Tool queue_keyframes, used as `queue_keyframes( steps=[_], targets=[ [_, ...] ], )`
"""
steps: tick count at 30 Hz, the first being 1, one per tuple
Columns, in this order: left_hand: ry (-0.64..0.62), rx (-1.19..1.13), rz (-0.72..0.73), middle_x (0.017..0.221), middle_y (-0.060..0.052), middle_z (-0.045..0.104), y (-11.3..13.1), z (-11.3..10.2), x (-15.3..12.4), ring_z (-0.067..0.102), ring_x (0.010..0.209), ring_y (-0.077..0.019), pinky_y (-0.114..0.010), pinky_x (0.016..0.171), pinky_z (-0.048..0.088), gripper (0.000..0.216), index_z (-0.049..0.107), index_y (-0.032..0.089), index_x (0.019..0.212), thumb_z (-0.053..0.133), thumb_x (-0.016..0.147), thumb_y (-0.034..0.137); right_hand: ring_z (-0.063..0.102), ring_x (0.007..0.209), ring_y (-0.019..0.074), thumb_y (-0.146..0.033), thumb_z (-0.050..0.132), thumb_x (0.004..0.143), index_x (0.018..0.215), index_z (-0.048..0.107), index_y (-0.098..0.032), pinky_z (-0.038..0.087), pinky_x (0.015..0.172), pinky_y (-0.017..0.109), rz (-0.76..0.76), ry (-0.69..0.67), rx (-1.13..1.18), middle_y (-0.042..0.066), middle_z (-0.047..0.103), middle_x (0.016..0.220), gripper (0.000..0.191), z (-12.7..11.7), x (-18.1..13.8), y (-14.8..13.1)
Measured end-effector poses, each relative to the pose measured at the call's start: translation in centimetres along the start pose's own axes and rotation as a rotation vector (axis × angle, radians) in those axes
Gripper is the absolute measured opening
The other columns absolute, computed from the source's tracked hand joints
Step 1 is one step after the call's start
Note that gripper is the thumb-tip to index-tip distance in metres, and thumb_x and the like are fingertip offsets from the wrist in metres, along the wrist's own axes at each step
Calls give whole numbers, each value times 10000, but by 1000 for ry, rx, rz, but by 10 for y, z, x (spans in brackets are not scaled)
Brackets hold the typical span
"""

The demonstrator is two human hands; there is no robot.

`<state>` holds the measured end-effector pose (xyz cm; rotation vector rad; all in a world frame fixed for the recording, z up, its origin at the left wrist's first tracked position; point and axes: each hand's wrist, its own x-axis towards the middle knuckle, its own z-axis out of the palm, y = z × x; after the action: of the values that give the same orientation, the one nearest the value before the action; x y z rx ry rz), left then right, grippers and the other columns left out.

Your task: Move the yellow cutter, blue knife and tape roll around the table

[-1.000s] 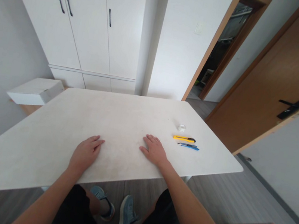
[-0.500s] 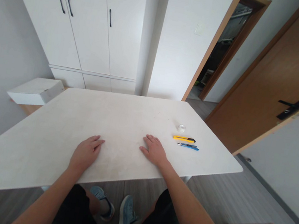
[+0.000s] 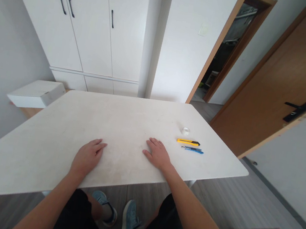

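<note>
Both hands lay palm-down on the white table (image 3: 129,118), close to its near edge. The left hand (image 3: 87,157) rested flat, fingers extended and loosely together, pointing toward the far right corner; it gripped nothing. The left forearm crossed the near edge and ran back toward the body at a slant. The right hand (image 3: 158,155) was likewise flat and spread, fingers slightly fanned and pointing toward the far left, with nothing in its grasp. Its forearm crossed the near edge further right. The two hands were apart, with bare tabletop between them.

A yellow knife (image 3: 188,142) lay flat near the right edge, just beyond the right hand's fingertips and not touching them. A blue knife (image 3: 193,150) lay just beside it on the near side, roughly parallel (blade state cannot be determined at this size). A small roll of tape (image 3: 186,130) sat just past the yellow knife, toward the far edge.
</note>
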<state>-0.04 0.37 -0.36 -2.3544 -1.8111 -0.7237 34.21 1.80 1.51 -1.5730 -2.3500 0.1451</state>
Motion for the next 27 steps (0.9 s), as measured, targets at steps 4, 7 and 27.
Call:
queue_keyframes(
  steps=[4, 7, 27],
  targets=[
    [5, -4, 0, 1260, -90, 692, 0, 0, 0, 643, 1169, -247, -398, 1056, 491, 428, 753, 210, 1100, 384, 929, 341, 402, 1410, 258, -504, 478, 971, 1415, 536, -176, 250, 1177, 437, -2, 0, -4, 142, 480, 1512, 555, 0, 0, 0],
    [10, -11, 5, 1259, -91, 693, 0, 0, 0, 645, 1168, -253, -405, 1055, 494, 430, 754, 210, 1094, 382, 927, 347, 400, 1412, 256, -506, 473, 972, 1417, 536, -181, 251, 1177, 439, -6, 3, -5, 140, 481, 1512, 555, 0, 0, 0],
    [-12, -28, -19, 1273, -81, 687, 1, -2, 1, 636, 1185, -243, -403, 1069, 483, 420, 751, 227, 1102, 391, 922, 344, 593, 1216, 226, -300, 452, 974, 1174, 702, -223, 437, 1067, 402, 42, 73, 179, 80, 690, 1252, 330, -23, -18, 44]
  ],
)
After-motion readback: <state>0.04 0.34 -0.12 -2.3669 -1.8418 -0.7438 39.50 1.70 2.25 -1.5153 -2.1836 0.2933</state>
